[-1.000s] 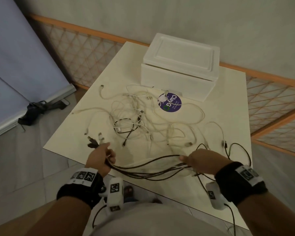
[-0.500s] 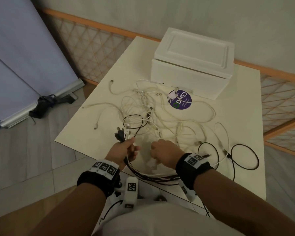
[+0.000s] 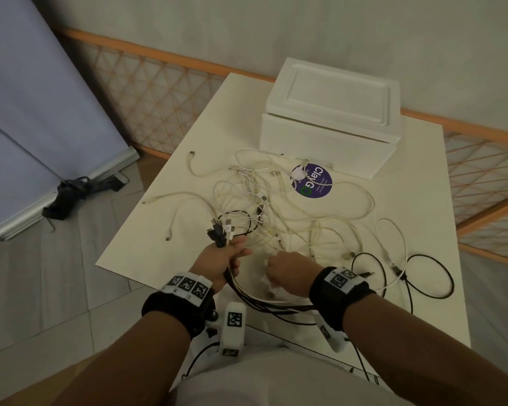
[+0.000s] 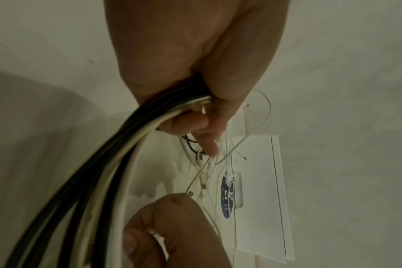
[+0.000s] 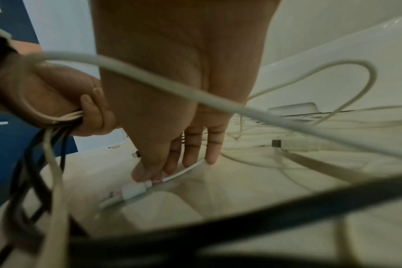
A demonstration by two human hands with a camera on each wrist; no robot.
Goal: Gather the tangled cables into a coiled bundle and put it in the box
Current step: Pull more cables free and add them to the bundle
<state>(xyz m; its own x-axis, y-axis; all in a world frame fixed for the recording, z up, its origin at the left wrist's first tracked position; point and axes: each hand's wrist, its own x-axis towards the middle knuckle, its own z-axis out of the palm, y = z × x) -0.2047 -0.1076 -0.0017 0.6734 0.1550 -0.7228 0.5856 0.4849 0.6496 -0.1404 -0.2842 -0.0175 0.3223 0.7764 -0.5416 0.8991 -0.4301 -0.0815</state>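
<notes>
My left hand (image 3: pixel 228 259) grips a bundle of black and white cables (image 3: pixel 264 303); their plugs (image 3: pixel 220 232) stick up out of the fist. The bundle loops down off the table's near edge and under my right wrist. In the left wrist view the fist (image 4: pixel 195 101) closes round the cables (image 4: pixel 99 172). My right hand (image 3: pixel 276 272) reaches down beside it. Its thumb and fingertips (image 5: pixel 149 174) pinch a thin white cable just behind its white plug (image 5: pixel 133 190). A tangle of white cables (image 3: pixel 276 206) lies mid-table. The white foam box (image 3: pixel 332 118) stands behind it, lid on.
A round purple sticker (image 3: pixel 313 180) lies in front of the box. Loose black cable loops (image 3: pixel 423 273) sprawl near the table's right edge (image 3: pixel 464 259). A wooden lattice rail (image 3: pixel 159 92) runs behind the small white table, and a grey screen stands at the left.
My right hand let go of the stretched bundle, moved left next to my left hand and took hold of a white cable on the table. The bundle now hangs in a loop.
</notes>
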